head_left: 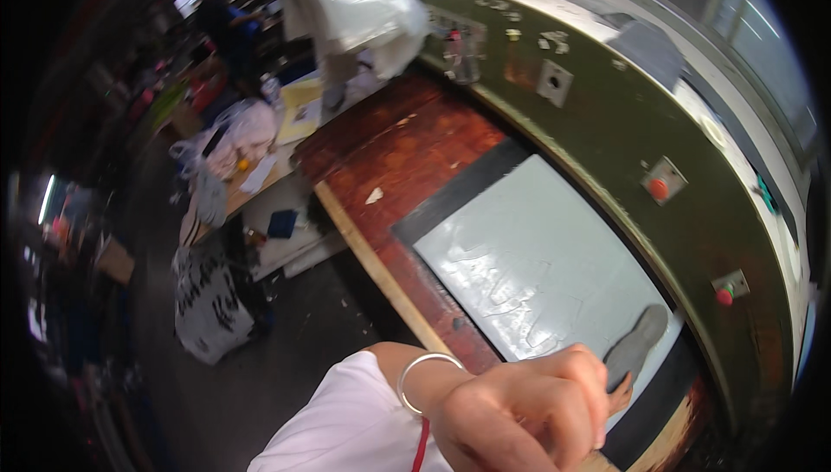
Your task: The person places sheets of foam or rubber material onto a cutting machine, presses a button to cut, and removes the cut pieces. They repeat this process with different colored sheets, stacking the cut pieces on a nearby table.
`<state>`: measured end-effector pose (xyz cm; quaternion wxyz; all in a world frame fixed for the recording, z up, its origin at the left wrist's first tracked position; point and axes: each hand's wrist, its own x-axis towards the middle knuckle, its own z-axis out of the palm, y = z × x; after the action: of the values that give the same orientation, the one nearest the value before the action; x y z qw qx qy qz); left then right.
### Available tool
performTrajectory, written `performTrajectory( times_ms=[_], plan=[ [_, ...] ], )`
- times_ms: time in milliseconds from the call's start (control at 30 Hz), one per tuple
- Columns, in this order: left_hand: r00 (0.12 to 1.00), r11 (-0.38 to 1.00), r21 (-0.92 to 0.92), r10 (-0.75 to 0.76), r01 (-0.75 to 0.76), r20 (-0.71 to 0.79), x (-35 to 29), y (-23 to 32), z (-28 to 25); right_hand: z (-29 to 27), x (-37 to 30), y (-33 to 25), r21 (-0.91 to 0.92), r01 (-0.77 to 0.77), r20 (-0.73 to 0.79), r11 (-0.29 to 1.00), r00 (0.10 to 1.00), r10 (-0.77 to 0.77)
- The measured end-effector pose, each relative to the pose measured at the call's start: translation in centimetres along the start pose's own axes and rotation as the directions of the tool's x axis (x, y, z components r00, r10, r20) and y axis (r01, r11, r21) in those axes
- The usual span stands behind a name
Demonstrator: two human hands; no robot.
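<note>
Green panel curves across the upper right. Reddish-brown table slants through the centre. Pale, glossy board on it, right of centre. Left hand in the lower centre, fingers curled in; cannot tell whether it grips anything. Dark grey sole-shaped piece at lower right, over the board; resting or lifted, unclear. A fingertip meets its lower end; that hand is mostly hidden, hold unclear. Silver bangle rings the left wrist.
</note>
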<state>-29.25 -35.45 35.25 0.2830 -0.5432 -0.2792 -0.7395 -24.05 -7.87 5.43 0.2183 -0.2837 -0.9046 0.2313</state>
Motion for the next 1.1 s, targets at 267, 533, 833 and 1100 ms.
performTrajectory(
  times_ms=[267,533,833,1100],
  plan=[
    [0.983,0.993,-0.043,0.104,-0.111,-0.150,-0.2,3.4,0.1,-0.3,0.3,0.1,-0.099,0.038,0.020,0.994,0.999,-0.036],
    [0.980,0.986,0.075,0.160,-0.152,-0.122,-0.9,5.9,-0.8,0.3,0.9,1.4,-0.146,0.140,-0.025,0.979,0.989,-0.145],
    [0.979,0.992,0.028,0.124,-0.121,-0.160,-1.5,7.3,-0.5,-0.3,1.3,0.9,-0.311,0.322,-0.084,0.894,0.928,-0.364],
    [0.985,0.982,0.104,0.162,-0.155,-0.064,-0.3,10.2,-0.8,1.3,0.3,-3.5,-0.141,0.404,-0.044,0.904,0.910,-0.413]
  ],
)
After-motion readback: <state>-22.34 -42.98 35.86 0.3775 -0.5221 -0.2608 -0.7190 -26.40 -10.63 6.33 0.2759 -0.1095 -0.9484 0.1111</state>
